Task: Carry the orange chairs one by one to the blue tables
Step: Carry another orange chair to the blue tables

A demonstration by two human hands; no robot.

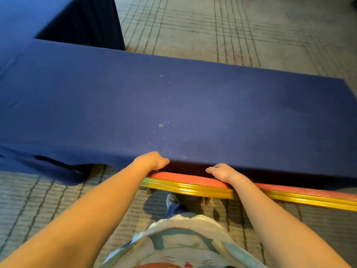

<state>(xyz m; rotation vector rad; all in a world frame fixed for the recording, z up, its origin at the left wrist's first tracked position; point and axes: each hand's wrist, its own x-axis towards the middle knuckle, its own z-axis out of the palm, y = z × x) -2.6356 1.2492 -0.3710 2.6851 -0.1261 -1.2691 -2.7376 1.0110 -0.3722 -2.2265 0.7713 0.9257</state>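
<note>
Orange chair (193, 180) is pushed right up to the near edge of the big blue worktop (173, 103). The worktop has a cloth over it and fills most of the view. A second blue table (23, 20) joins it at the far left, and gray lined carpet (251, 35) lies all around.

Only the top of the chair's back shows. It is a soft orange pad with a shiny gold frame (193, 189) under it. The seat and legs are hidden, so I cannot tell how far the chair goes under the cloth. The right end of the chair back is cut off too.

The frame looks like hard metal, so the chair is likely stiff and a bit heavy. The gold part may be slippery, so the padded top is the best place to hold.

The left hand (152, 160) and right hand (222, 172) are apart. Each one is curled over the top of the chair back and grips it. The fingertips are hidden on the far side. A shoe (172, 200) peeks out below.
</note>
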